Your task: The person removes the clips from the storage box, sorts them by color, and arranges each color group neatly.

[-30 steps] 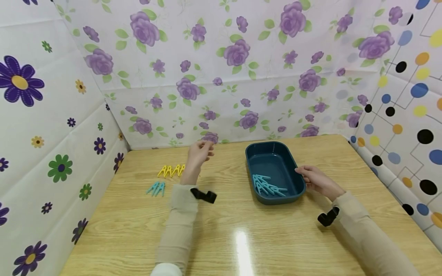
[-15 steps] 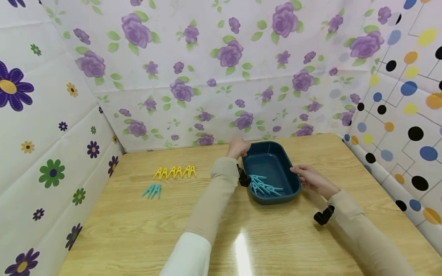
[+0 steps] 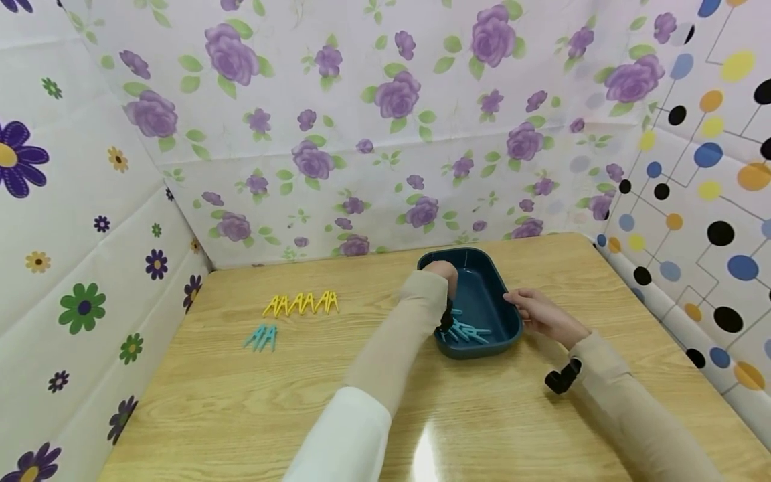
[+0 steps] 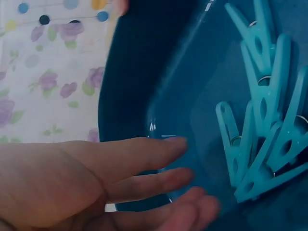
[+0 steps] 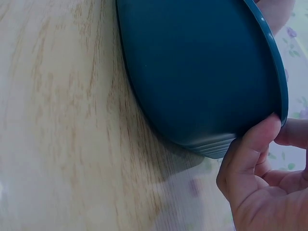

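Near the desk's (image 3: 241,402) back edge, the bin's (image 3: 482,298) rim is pinched by the right hand (image 3: 545,316); the left hand (image 4: 86,179), fingers (image 4: 149,150) loosely extended, is given room inside beside turquoise clothespins (image 4: 279,82).

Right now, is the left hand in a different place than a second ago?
Yes. In the head view, the left hand has moved right, away from the yellow clothespins, and now reaches over the dark blue tray.

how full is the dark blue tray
Partly filled: the tray has turquoise clips lying inside, with bare bottom showing beside them.
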Tool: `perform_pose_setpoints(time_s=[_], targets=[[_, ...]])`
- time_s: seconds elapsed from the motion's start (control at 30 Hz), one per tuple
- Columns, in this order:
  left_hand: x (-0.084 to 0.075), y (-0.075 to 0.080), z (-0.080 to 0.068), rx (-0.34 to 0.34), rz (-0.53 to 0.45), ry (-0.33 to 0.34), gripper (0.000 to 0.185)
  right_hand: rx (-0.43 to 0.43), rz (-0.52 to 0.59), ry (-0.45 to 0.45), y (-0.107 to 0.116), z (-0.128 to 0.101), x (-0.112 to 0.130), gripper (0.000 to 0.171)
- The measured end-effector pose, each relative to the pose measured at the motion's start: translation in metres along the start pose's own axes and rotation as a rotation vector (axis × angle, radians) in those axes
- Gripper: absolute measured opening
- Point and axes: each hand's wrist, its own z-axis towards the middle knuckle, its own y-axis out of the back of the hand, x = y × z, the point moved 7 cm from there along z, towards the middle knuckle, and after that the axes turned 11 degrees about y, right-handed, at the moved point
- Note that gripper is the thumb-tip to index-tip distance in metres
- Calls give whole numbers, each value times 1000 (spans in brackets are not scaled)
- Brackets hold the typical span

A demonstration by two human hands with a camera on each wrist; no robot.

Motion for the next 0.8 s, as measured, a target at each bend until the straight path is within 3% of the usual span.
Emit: perform_pose_setpoints(time_s=[0.13, 0.17, 0.23, 0.3, 0.33, 0.43, 0.53, 0.6, 0.67, 0.7, 0.73, 0.8], targets=[[-13, -28, 128, 22, 57, 2, 15, 0, -1, 7, 1, 1, 0, 37], [-14, -33, 144, 44, 45, 9, 18, -5, -1, 6, 1, 1, -1, 36], [-17, -41, 160, 82, 36, 3, 18, -14, -1, 6, 2, 1, -1, 35], [-17, -44, 145, 149, 4, 8, 11, -11, -1, 8, 2, 2, -2, 36], [-15, -43, 123, 181, -27, 20, 15, -9, -2, 9, 2, 2, -2, 36], [-11, -33, 41, 207, -97, 45, 37, -9, -1, 9, 2, 2, -2, 38], [-6, -17, -50, 205, -180, 81, 45, -6, -2, 10, 1, 2, -2, 37], [-6, -9, -85, 186, -202, 89, 49, -8, -2, 9, 1, 2, -2, 36], [-5, -6, -101, 175, -232, 105, 48, -10, 0, 7, 1, 2, -1, 35], [-5, -6, -100, 149, -229, 97, 46, -10, -1, 6, 1, 2, -1, 34], [-5, -7, -92, 128, -235, 76, 43, -11, -1, 5, 1, 2, -2, 33], [-6, -12, -63, 87, -225, 32, 35, -13, -3, 1, 1, 2, -2, 31]])
